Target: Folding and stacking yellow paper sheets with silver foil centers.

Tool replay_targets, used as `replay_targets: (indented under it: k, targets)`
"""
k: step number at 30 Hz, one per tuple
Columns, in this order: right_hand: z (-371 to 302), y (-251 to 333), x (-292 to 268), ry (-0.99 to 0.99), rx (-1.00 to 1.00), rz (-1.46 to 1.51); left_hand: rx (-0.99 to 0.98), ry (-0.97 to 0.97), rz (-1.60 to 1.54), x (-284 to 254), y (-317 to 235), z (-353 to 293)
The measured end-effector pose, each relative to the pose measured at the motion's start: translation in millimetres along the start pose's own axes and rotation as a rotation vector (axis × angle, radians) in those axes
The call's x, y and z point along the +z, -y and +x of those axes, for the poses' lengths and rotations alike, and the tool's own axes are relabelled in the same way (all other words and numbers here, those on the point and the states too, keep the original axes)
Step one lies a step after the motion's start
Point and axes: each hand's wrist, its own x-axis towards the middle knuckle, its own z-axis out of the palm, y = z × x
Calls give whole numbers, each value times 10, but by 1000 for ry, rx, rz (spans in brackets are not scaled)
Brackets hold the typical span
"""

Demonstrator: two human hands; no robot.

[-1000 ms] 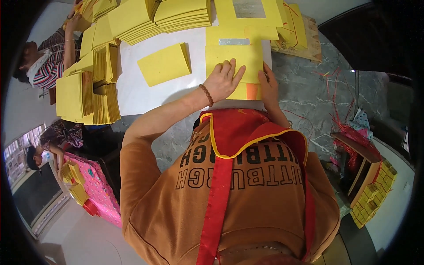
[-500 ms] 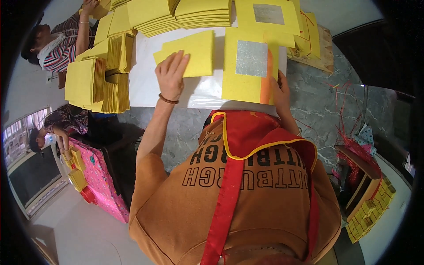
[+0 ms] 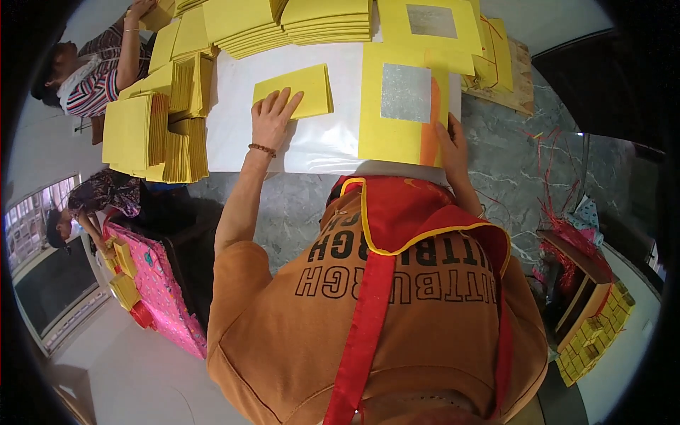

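Note:
On the white-covered tabletop, my left hand [image 3: 273, 122] is on a folded yellow paper [image 3: 301, 86]. Its fingers lie over the near edge of the paper, and the thumb is hidden. At the right, my right hand [image 3: 454, 146] closes on the edge of a flat yellow sheet [image 3: 375, 138], thumb at the edge. That sheet bears a silver square [image 3: 406, 93] and an orange strip [image 3: 431, 127] along its right side. Whether more sheets lie under it I cannot tell.
Stacks of folded yellow paper [image 3: 127, 131] line the table's left side, and more stacks [image 3: 326, 18] run along the far edge. Tied yellow bundles [image 3: 496, 53] rest on a wooden board [image 3: 520, 78] at right. Two people sit at left, one by a pink-covered table [image 3: 159, 283].
My left hand has lowered the folded paper toward the tabletop and shifted slightly left with it. The paper lies flatter and looks smaller. My right hand stays at the sheet's edge.

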Motion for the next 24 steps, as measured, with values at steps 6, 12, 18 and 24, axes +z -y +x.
replay_targets:
  k: [6,12,18,24]
  targets:
    - [7,-72,-18,-48,-21,-33,-151,177,-96,184,-68,-32]
    - [-2,-32,-28,-27,-3,18,-184,156,-322,239,-78,-58]
    - [-13,-25,-66,-92,-107,41,-218,59,-111,289,-224,-70]
    - [54,-21,-159,23,-401,-324,-168,95,-157,98,-164,30]
